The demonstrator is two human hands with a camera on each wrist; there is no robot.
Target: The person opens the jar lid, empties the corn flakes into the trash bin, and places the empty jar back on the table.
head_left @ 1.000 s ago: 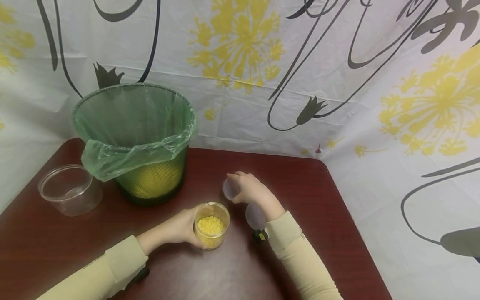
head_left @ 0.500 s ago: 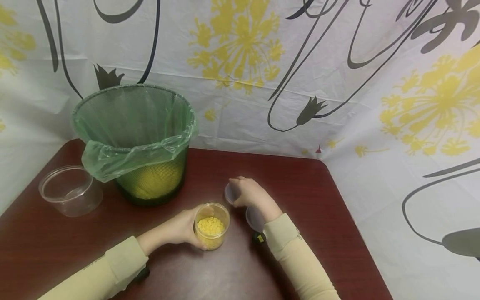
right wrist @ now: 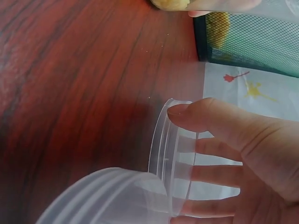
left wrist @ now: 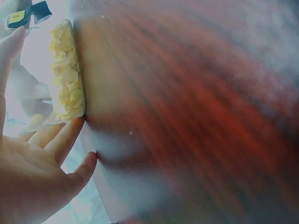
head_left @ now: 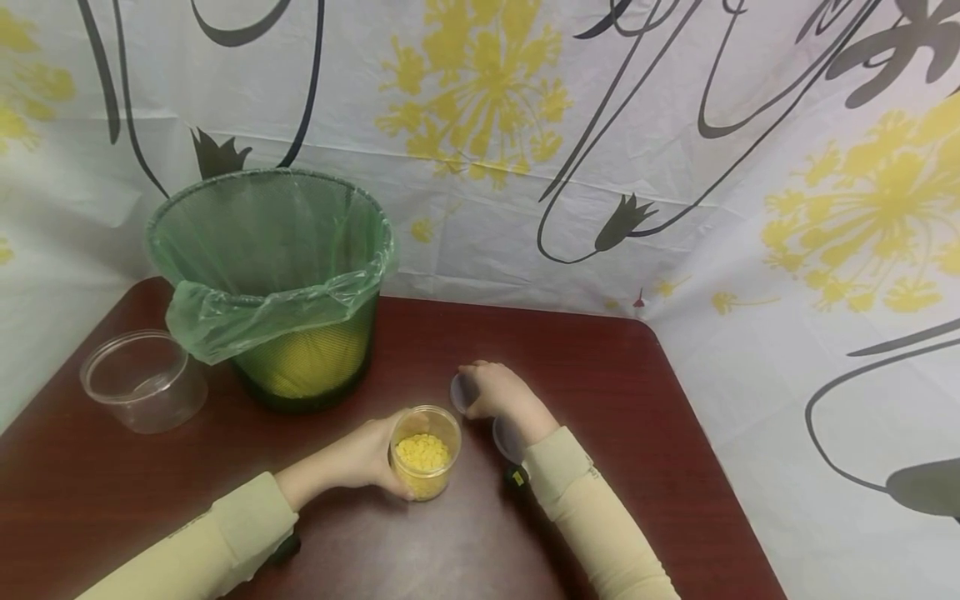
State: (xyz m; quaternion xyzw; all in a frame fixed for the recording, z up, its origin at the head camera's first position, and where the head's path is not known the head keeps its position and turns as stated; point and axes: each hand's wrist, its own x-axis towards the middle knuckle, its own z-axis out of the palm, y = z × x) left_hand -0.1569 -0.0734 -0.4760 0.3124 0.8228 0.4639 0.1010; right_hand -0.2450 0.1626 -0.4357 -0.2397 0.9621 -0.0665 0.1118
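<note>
My left hand (head_left: 369,454) is curved round a clear plastic cup (head_left: 424,483) partly filled with yellow flaky pieces (left wrist: 66,74). The cup stands upright at the middle of the table. Beyond it to the right, my right hand (head_left: 501,393) grips a clear round plastic lid (right wrist: 172,156) on edge, thumb at its rim and fingers behind it. A second clear lid (head_left: 507,439) is beside the first, under the right wrist, and overlaps it in the right wrist view. In the head view the right hand covers part of the gripped lid.
A green mesh bin (head_left: 315,354) with a green bag (head_left: 247,321) folded over its rim stands at the back left. An uncovered clear tub (head_left: 150,404) sits left of it. A patterned cloth (head_left: 480,217) hangs behind the dark red table (head_left: 607,358).
My right hand has shifted slightly toward me with the lid over the past second. The left hand and the cup have stayed where they were.
</note>
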